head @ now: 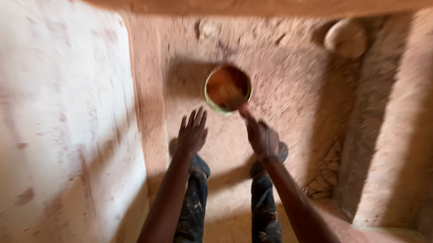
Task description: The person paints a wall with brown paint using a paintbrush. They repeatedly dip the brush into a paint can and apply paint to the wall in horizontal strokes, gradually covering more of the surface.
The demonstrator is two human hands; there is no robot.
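- Two bare hands reach down over an earthen floor [280,80] of reddish soil; the view is motion-blurred, so fine detail cannot be read.
- Bucket [227,89]: a round, green-rimmed vessel standing upright on the floor, its mouth facing straight up toward the camera. Being circular from above, it shows no long axis in plan; its axis runs vertically. Its inside appears orange-brown; whether that is soil or liquid cannot be told.
- Right hand [262,137]: just below and to the right of the bucket, fingers extended, with one fingertip [244,110] at the bucket's lower right rim. Whether it touches the rim cannot be told.
- Left hand [193,132]: below and to the left of the bucket, apart from it, fingers spread and straight, holding nothing.
- Legs in dark, spattered trousers [193,206] stand below the bucket, between the two forearms.
- Plastered wall [48,125]: pale, to the left of the bucket.
- Earthen pillar [404,124]: to the right of the bucket, well apart from it.
- Rounded pale lump [347,38]: above and to the right of the bucket.
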